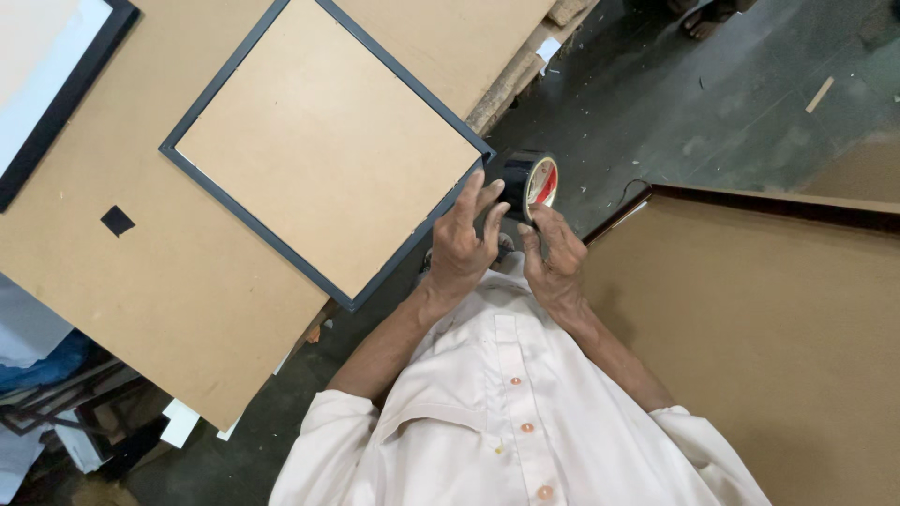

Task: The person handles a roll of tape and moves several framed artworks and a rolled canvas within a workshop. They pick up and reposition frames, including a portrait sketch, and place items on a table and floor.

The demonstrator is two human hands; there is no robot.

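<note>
1. Grey concrete floor (712, 103) below, brown board worktop (187, 281) at left.
2. Left hand (462, 245) and right hand (553, 258) both gripping black tape roll (528, 183), fingers picking at its edge.
3. Just beside: black frame (323, 141), backing fitted, no tape strips visible on it yet.

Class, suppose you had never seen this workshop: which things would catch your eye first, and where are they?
At the centre, the left hand and right hand hold a roll of black tape between them. Just left of it, a black picture frame lies back-up on a brown board. A larger dark frame fills the right side.
</note>
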